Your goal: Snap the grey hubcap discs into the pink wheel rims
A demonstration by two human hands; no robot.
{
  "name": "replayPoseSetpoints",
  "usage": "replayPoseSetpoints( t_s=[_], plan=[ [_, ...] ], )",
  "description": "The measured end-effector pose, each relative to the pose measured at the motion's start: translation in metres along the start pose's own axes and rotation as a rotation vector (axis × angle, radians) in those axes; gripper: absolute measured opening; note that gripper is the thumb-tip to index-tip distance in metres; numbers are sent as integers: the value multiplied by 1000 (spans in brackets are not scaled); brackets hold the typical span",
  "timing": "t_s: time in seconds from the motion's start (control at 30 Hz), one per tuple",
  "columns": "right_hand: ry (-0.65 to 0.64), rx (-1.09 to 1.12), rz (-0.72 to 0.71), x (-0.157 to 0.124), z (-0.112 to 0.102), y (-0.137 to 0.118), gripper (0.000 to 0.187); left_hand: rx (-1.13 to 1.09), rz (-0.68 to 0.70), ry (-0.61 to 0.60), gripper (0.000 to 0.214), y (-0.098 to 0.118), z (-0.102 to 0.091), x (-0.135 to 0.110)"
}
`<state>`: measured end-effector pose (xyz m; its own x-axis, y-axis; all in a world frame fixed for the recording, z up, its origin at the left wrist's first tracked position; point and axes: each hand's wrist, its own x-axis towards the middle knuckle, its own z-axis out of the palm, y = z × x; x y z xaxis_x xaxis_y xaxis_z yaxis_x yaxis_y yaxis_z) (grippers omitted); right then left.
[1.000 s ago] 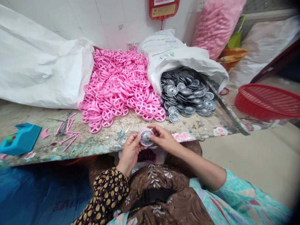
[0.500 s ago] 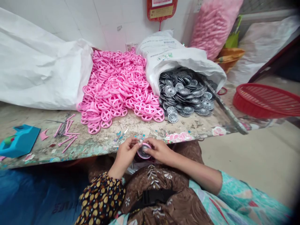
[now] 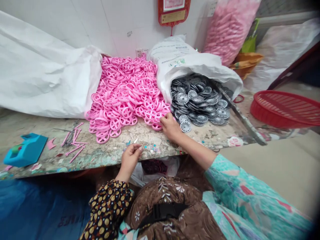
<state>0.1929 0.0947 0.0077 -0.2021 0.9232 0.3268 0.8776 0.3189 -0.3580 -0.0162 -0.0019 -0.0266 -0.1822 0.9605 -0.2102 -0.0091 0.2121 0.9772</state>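
My right hand (image 3: 171, 128) reaches over the worn table (image 3: 220, 135) to the front right edge of a heap of pink spoked wheels (image 3: 125, 93). Its fingers curl onto one pink wheel (image 3: 156, 126) there, beside the grey hubcaps (image 3: 200, 103) spilling from a white sack (image 3: 185, 60). My left hand (image 3: 130, 158) rests at the table's near edge with its fingers pinched together; what they hold, if anything, does not show. Below the edge, a clear plastic bag (image 3: 163, 166) on my lap holds dark pink pieces.
A large white sack (image 3: 45, 73) lies at the left. A blue plastic block (image 3: 26, 150) and pink sticks (image 3: 73, 143) sit at the front left. A metal bar (image 3: 240, 115) and a red basket (image 3: 285, 108) are to the right.
Both hands held a grey-and-pink wheel above my lap. That wheel is out of my hands now, and my right hand has reached forward to the pink heap while my left hand stays low.
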Motion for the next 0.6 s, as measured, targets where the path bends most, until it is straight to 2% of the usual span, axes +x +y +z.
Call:
replayPoseSetpoints(
  t_s=[0.07,0.13,0.27,0.33,0.4,0.5,0.57,0.6],
  plan=[
    [-10,5,-58,-9,2,-8,21,-35,-21,9,31,2,-1,-1],
    [-32,38,-163,-31,4,-20,21,-73,-49,-5,33,7,-1,-3],
    [-190,74,-494,-81,4,-40,24,-179,-145,-117,39,18,7,-9],
    [-192,77,-503,-92,0,-35,25,-226,-179,-125,33,19,10,-10],
    [-79,85,-325,-88,-6,-16,25,-258,-199,-102,29,18,11,-10],
    [183,19,120,-68,-14,31,36,-330,-248,-111,28,17,10,-9],
    [221,-39,346,-56,-18,61,49,-410,-290,-142,28,18,10,-9],
    [200,-20,402,-52,-18,72,51,-451,-315,-157,26,18,10,-10]
  ],
)
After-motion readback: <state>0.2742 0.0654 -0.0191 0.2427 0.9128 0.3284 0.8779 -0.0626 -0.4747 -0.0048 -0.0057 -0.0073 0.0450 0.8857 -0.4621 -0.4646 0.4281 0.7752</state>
